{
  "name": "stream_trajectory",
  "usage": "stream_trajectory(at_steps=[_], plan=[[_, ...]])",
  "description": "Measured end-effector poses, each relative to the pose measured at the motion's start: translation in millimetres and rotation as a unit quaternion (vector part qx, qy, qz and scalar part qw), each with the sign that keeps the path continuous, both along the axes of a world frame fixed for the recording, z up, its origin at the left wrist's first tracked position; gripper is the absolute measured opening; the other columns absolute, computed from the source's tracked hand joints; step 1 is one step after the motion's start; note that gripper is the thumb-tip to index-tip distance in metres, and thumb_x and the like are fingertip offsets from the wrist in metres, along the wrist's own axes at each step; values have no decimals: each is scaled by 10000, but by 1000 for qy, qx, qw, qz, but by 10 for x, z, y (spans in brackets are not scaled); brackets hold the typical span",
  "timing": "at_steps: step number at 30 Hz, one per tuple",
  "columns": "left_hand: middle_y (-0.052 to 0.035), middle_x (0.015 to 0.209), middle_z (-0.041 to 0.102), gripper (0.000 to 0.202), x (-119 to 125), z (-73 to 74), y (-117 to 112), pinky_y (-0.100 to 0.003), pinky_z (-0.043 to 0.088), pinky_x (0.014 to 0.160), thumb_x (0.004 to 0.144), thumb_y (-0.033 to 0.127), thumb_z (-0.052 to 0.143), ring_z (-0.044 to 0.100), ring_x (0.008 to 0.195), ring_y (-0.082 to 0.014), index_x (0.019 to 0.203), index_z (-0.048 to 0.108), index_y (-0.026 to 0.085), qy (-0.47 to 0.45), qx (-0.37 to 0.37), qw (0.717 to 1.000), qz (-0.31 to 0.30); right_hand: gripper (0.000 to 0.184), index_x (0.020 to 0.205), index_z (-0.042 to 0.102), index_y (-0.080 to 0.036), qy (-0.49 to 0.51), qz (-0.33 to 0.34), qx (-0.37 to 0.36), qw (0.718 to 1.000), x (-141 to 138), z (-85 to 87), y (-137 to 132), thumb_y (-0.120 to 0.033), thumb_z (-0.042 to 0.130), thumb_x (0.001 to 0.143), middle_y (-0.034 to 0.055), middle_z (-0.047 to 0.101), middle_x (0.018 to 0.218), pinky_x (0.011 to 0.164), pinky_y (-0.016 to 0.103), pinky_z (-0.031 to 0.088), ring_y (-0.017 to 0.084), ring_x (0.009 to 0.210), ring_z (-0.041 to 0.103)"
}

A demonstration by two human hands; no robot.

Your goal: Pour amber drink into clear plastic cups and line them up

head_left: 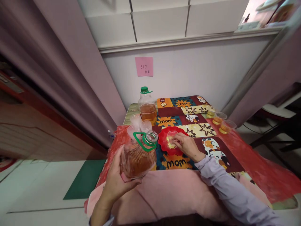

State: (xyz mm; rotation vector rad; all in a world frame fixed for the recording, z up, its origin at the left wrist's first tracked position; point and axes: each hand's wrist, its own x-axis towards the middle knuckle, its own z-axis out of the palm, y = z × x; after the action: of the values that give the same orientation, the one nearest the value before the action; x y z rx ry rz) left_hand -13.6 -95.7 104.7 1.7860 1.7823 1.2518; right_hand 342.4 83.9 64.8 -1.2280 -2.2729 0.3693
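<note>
My left hand point(115, 179) is wrapped round the lower side of a clear plastic jug point(138, 161), which is tilted and part full of amber liquid. Its neck has a green carrying ring point(141, 142) and no cap on it. At the middle of the table, my right hand point(187, 146) has its fingers closed on the side of a small clear plastic cup point(173, 134). That cup is over a red scalloped plate point(163, 146), and some yellow shows through it. The jug's mouth is to the left of the cup, apart from it.
A second jug point(147, 110) with a green cap stands farther back, next to several clear cups point(135, 121) behind the held jug. Several cups with yellow liquid point(227, 126) line the right side. Patterned mats point(169, 121) and a red cover point(261, 166) lie on the table.
</note>
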Motion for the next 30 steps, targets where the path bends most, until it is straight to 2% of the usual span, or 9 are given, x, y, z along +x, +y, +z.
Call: stream_trajectory(at_steps=[5,7,10,13,16,18,21,25,30], plan=[[-240,1768,581,1485,58,34,19,-723,522,1293,546,818,1051,577,1621,-532,1783,424,285,-34,-20,999,5,294,1339,826,-272,70,-29,79,994,52,215,-79,-415,766,1089,130,844,1402,917,410,698,302,1134,856],[-253,1788,558,1488,60,23,31,-738,491,1313,535,846,1037,558,1635,-542,1771,438,272,-42,-10,999,6,296,1334,820,-261,127,-46,131,982,36,338,-140,-440,712,1124,139,855,1351,1017,446,690,318,1204,838],[-273,1815,521,1475,55,18,39,-742,427,1355,584,879,997,527,1664,-528,1780,408,249,-45,-9,999,1,287,1302,812,-262,195,-73,159,965,-25,433,-223,-453,656,1156,136,868,1246,1027,455,680,303,1108,841],[-278,1816,519,1480,48,41,27,-735,425,1358,615,831,1014,547,1654,-510,1802,359,239,-22,-31,999,-6,354,1327,785,-257,219,-103,120,963,-48,313,-222,-525,717,1107,157,850,1284,1039,499,676,329,1122,829],[-265,1816,527,1472,46,57,9,-737,435,1352,606,788,1044,565,1640,-511,1799,368,252,-4,-34,999,-3,662,1482,701,-222,183,-114,44,975,-13,38,-125,-570,871,946,213,781,1475,1125,598,646,417,1349,769],[-256,1816,530,1469,48,49,7,-742,436,1350,594,800,1042,564,1638,-517,1793,383,263,-9,-28,1000,0,791,1573,642,-217,140,-112,-7,984,6,-143,-43,-501,905,883,226,741,1557,1139,628,635,436,1400,749],[-262,1810,531,1478,51,25,19,-764,416,1353,580,836,1028,558,1640,-527,1787,394,263,-16,-20,1000,-1,752,1593,642,-229,102,-110,-55,987,-18,-317,50,-394,875,897,205,769,1528,1105,599,650,410,1326,793],[-276,1821,509,1447,59,34,31,-749,415,1359,641,832,1009,563,1640,-510,1800,368,250,-10,-24,999,-19,700,1578,666,-219,101,-113,-60,987,-99,-357,92,-355,860,919,202,800,1489,1106,578,649,404,1291,813],[-259,1804,545,1442,80,103,16,-718,473,1332,623,779,1041,601,1610,-501,1797,387,257,12,-23,1000,-13,894,1687,560,-179,140,-116,-30,983,-78,-179,-10,-425,899,898,261,715,1613,1192,661,608,458,1449,732]])
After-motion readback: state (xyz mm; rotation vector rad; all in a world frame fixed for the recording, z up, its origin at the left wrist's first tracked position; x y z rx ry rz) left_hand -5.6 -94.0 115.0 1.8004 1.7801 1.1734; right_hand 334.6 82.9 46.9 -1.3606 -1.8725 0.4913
